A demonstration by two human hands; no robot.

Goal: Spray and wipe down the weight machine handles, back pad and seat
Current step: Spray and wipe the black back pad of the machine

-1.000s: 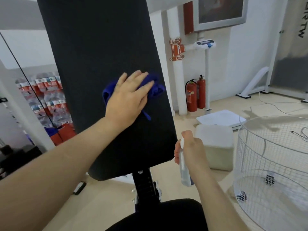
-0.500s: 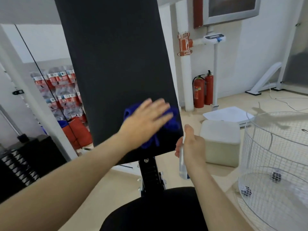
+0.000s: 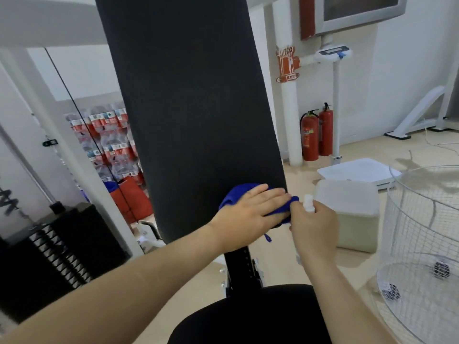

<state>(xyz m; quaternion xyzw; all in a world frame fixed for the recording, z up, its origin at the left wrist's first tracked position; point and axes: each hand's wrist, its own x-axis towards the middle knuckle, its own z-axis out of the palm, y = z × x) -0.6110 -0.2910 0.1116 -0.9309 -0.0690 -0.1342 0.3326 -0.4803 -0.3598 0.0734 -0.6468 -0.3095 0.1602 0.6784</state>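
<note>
A tall black back pad [image 3: 193, 108] fills the middle of the head view, standing upright on a black post. My left hand [image 3: 250, 212] lies flat on a blue cloth [image 3: 233, 194] and presses it against the pad's lower right corner. Right beside it, my right hand [image 3: 313, 229] is closed around a small spray bottle whose white nozzle [image 3: 308, 203] sticks up above my fingers; the bottle's body is mostly hidden by the hand. The black seat [image 3: 248, 316] shows at the bottom, below both arms.
A black weight stack [image 3: 57, 254] with a cable stands at the left. A white wire basket [image 3: 422, 244] is at the right, a pale box [image 3: 347, 214] behind my right hand. Two red fire extinguishers [image 3: 316, 132] stand by the back wall. Stacked water bottles [image 3: 104, 137] sit behind the machine.
My left hand has slid the blue cloth down the back pad from its middle to its lower right corner. My right hand has risen with the spray bottle and now sits close to the cloth.
</note>
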